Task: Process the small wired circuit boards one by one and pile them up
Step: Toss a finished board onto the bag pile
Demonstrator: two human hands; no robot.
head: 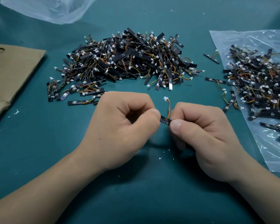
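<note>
board [165,122] | pinched between left hand [120,126] and right hand [205,136] fingers

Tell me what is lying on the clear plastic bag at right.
A heap of small black circuit boards with coloured wires and white plugs lies on the clear plastic bag. Whatever is beneath the heap is covered.

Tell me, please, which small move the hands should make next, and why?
Probably the left hand lets go, so the right hand can carry the small black wired circuit board forward to the large central heap of boards. Both hands pinch its ends now, its white plug pointing up; whether processing is finished I cannot tell.
</note>
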